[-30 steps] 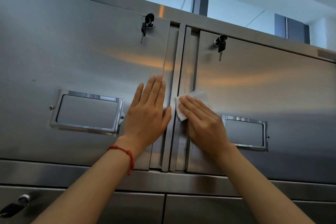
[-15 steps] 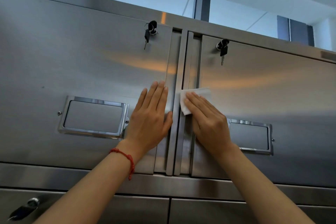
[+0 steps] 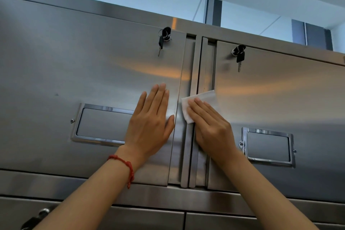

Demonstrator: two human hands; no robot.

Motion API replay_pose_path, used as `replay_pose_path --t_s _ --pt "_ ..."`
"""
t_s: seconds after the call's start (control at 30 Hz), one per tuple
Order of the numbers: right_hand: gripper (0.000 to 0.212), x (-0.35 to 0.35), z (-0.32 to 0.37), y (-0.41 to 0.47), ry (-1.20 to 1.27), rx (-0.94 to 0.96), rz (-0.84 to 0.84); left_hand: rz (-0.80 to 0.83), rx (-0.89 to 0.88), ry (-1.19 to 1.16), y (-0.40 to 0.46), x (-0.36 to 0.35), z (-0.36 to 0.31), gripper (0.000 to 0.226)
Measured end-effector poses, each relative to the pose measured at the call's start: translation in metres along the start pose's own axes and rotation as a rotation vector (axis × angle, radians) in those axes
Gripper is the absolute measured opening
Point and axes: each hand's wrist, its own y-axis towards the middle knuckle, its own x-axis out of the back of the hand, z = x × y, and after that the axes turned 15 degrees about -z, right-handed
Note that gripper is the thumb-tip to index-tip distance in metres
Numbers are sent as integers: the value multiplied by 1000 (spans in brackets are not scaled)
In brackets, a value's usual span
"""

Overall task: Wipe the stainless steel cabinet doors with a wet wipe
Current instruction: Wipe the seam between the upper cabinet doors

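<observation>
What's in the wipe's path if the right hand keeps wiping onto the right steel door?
Little on the flat panel. The right hand presses the white wet wipe at the centre seam. On the right stainless steel door, a black key hangs above and a chrome label frame sits lower.

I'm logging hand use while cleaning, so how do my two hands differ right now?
The left hand, with a red string bracelet at its wrist, lies bare on the left stainless steel cabinet door. The right hand presses a white wet wipe over the centre seam. Both are flat, fingers straight.
</observation>
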Motion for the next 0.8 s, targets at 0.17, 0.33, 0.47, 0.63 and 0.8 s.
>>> replay_pose_path --t_s 0.17,0.33,0.47,0.63,0.8 --pt "30 3 -1 -6 24 26 -3 13 0 11 -1 -1 0 60" --pt "26 -3 -9 3 18 15 4 -3 0 8 -1 -1 0 59" --pt "28 0 -5 1 31 -2 18 8 2 7 -1 0 -1 59" --pt "28 6 -5 -4 42 24 59 19 -5 15 -1 0 0 59" --pt "30 0 -11 10 26 -11 52 13 2 12 -1 0 0 59"
